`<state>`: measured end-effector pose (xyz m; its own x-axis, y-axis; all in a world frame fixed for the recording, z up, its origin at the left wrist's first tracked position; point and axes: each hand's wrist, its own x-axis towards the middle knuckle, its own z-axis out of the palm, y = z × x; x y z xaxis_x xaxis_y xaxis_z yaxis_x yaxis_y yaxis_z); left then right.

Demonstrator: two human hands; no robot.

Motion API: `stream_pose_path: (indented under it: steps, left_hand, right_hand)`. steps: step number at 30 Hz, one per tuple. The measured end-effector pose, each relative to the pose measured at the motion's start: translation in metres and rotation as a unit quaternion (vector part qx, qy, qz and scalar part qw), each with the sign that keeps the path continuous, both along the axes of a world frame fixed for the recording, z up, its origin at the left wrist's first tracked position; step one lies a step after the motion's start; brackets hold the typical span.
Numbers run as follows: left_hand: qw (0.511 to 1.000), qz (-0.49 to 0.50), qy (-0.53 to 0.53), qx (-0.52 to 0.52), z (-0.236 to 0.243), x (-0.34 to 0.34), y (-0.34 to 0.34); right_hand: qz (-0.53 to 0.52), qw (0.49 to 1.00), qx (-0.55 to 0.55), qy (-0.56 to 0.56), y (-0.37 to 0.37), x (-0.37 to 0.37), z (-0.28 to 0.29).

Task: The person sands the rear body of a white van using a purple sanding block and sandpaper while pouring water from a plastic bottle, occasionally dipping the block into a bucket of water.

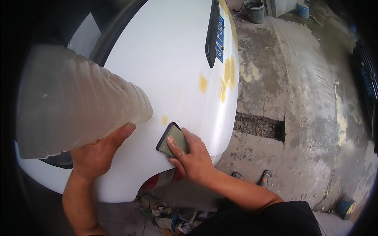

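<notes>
My left hand [94, 157] is wrapped round a large, cloudy, ribbed plastic bottle [90, 106], which lies tilted above the white car body. The bottle's narrower end points right, close to the panel. The fingers behind it are hidden. With thumb and fingers, my right hand [193, 155] grips a sanding block [173, 135] with a greenish top and dark edges, pressed flat on the white car panel [161, 59]. Just beyond the block is a small yellow filler spot [164, 119]. The block sits above the wheel arch.
Larger yellow filler patches [228, 76] mark the car's corner beside a blue plate [220, 39]. On the concrete floor to the right, a rubble-filled trench [260, 127] runs sideways. A grey bucket [254, 11] stands far off, and a blue can [346, 208] is near right.
</notes>
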<state>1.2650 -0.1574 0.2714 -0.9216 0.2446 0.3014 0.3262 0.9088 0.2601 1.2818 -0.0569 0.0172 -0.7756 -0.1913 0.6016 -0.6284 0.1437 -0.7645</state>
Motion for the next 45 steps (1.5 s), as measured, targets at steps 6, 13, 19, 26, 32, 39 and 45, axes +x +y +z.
stream_pose_path:
  steps: [6,13,19,26,32,39,45]
  left_hand:
    - [0.999,0.039,-0.018,0.002,0.009,0.007,0.004]
    - [0.994,0.044,-0.047,-0.084,0.023,0.014,0.004]
    - [0.992,0.066,-0.063,-0.085,0.032,0.013,0.011]
    - [0.999,0.024,-0.019,-0.019,-0.001,0.004,-0.003]
    - [0.997,0.039,0.010,-0.070,0.008,0.004,0.004]
    - [0.999,0.045,0.014,0.003,0.003,0.003,-0.002]
    - [0.999,0.023,0.023,-0.019,0.012,0.009,-0.006]
  right_hand:
    - [-0.017,0.999,-0.029,0.042,0.000,-0.060,0.038]
    - [-0.017,0.999,-0.026,0.034,-0.005,-0.035,0.029]
    - [-0.008,0.999,-0.048,-0.002,-0.016,0.002,0.020]
    - [-0.065,0.977,-0.023,-0.203,0.017,-0.103,0.030]
    - [0.099,0.910,-0.210,-0.342,0.046,-0.062,0.002]
    - [0.153,0.985,-0.067,-0.046,0.018,-0.041,0.031]
    - [0.267,0.958,-0.093,0.046,-0.001,0.005,0.047]
